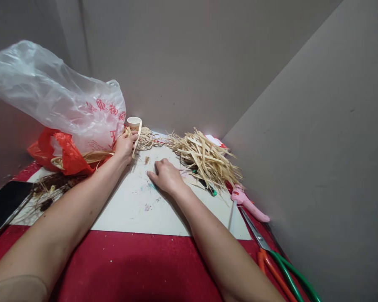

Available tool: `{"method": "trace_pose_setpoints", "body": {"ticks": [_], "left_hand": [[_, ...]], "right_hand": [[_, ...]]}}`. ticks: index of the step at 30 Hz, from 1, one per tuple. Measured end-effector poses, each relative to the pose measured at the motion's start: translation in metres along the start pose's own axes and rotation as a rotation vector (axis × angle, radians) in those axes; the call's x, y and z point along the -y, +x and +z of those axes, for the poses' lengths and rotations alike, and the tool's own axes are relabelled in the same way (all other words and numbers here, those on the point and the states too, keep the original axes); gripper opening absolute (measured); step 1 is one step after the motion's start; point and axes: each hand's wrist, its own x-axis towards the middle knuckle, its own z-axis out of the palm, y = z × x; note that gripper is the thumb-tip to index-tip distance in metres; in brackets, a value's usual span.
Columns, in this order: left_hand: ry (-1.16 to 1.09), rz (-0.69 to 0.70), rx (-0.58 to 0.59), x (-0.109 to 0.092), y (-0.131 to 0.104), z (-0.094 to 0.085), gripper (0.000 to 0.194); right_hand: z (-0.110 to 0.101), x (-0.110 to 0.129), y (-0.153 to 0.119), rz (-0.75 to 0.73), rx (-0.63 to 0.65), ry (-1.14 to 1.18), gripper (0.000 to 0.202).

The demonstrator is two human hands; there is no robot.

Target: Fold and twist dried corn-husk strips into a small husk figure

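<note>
Beside the white paper cup, my left hand is closed on pale straw strips, one of them standing up past the fingers. My right hand lies on the white sheet, thumb apart from the curled fingers, with nothing visible in it. A small dry scrap sits between the hands. Coiled braided cord rests behind them. To the right of my right hand is a heap of cut straw strips.
At left stand a clear plastic bag and a red bag, near dark roots and a black tablet-like slab. A pink glue gun and scissors with orange and green handles lie right, along the grey wall.
</note>
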Motion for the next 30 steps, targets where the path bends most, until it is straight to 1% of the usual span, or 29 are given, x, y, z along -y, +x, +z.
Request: {"method": "trace_pose_setpoints", "body": {"ticks": [1,3,4,5,6,7,9,10,11,12,13,14,15,16,17,18,19,20,21,23,24,25,26,27,28,29,30], "left_hand": [[-0.006,0.01,0.008,-0.002,-0.001,0.001,0.021],[-0.016,0.032,0.032,-0.007,-0.003,0.002,0.022],[-0.02,0.042,0.046,-0.011,-0.004,0.002,0.022],[-0.023,0.049,0.058,-0.014,-0.005,0.003,0.023],[-0.025,0.054,0.069,-0.017,-0.006,0.004,0.024],[-0.027,0.057,0.079,-0.02,-0.006,0.004,0.025],[-0.033,0.057,0.103,-0.025,-0.007,0.006,0.027],[-0.036,0.058,0.113,-0.026,-0.007,0.006,0.027],[-0.036,0.058,0.125,-0.027,-0.008,0.007,0.027],[-0.036,0.059,0.135,-0.027,-0.008,0.008,0.028],[-0.035,0.061,0.144,-0.028,-0.008,0.009,0.028],[-0.033,0.063,0.155,-0.029,-0.009,0.009,0.029],[-0.035,0.069,0.166,-0.031,-0.009,0.01,0.029],[-0.041,0.079,0.178,-0.034,-0.011,0.011,0.029],[-0.049,0.092,0.19,-0.037,-0.013,0.012,0.03],[-0.056,0.106,0.201,-0.041,-0.016,0.014,0.031],[-0.061,0.117,0.212,-0.046,-0.019,0.015,0.031],[-0.062,0.127,0.222,-0.05,-0.023,0.017,0.033],[-0.059,0.132,0.231,-0.054,-0.028,0.02,0.034],[-0.04,0.124,0.252,-0.058,-0.036,0.025,0.036],[-0.026,0.111,0.266,-0.058,-0.039,0.027,0.036],[-0.012,0.092,0.283,-0.056,-0.042,0.029,0.034],[0.003,0.066,0.304,-0.053,-0.043,0.03,0.033],[0.017,0.034,0.328,-0.048,-0.043,0.03,0.032],[0.026,0.002,0.35,-0.042,-0.042,0.029,0.031],[0.033,-0.032,0.371,-0.036,-0.04,0.027,0.032],[0.038,-0.058,0.387,-0.029,-0.037,0.024,0.033]], "right_hand": [[0.002,0.006,-0.003,-0.136,0.042,0.042,0.029],[0.007,0.016,-0.007,-0.401,0.147,0.222,0.03],[0.009,0.019,-0.007,-0.471,0.184,0.323,0.03],[0.012,0.021,-0.007,-0.484,0.186,0.398,0.03],[0.014,0.02,-0.004,-0.451,0.147,0.428,0.031],[0.015,0.018,-0.001,-0.388,0.075,0.404,0.033],[0.016,0.011,0.006,-0.214,-0.068,0.248,0.042],[0.015,0.007,0.009,-0.127,-0.087,0.16,0.049],[0.015,0.006,0.011,-0.061,-0.064,0.088,0.056],[0.014,0.006,0.011,-0.041,-0.01,0.049,0.059],[0.014,0.009,0.01,-0.085,0.057,0.05,0.059],[0.014,0.014,0.006,-0.189,0.125,0.088,0.055],[0.015,0.02,0.001,-0.333,0.19,0.158,0.051],[0.017,0.027,-0.003,-0.473,0.251,0.258,0.046],[0.018,0.033,-0.007,-0.575,0.305,0.379,0.043],[0.02,0.037,-0.01,-0.617,0.336,0.505,0.04],[0.021,0.038,-0.011,-0.593,0.333,0.621,0.037],[0.022,0.037,-0.009,-0.513,0.283,0.713,0.035],[0.022,0.033,-0.007,-0.394,0.186,0.767,0.034],[0.021,0.022,-0.001,-0.16,-0.037,0.74,0.033],[0.02,0.017,0.002,-0.1,-0.094,0.696,0.034],[0.019,0.013,0.003,-0.096,-0.085,0.667,0.034],[0.018,0.012,0.003,-0.138,-0.01,0.678,0.034],[0.018,0.013,0.002,-0.196,0.113,0.741,0.033],[0.018,0.015,0.001,-0.235,0.247,0.85,0.031],[0.019,0.017,0.0,-0.228,0.34,0.987,0.029],[0.02,0.019,0.0,-0.167,0.364,1.121,0.027]]}}
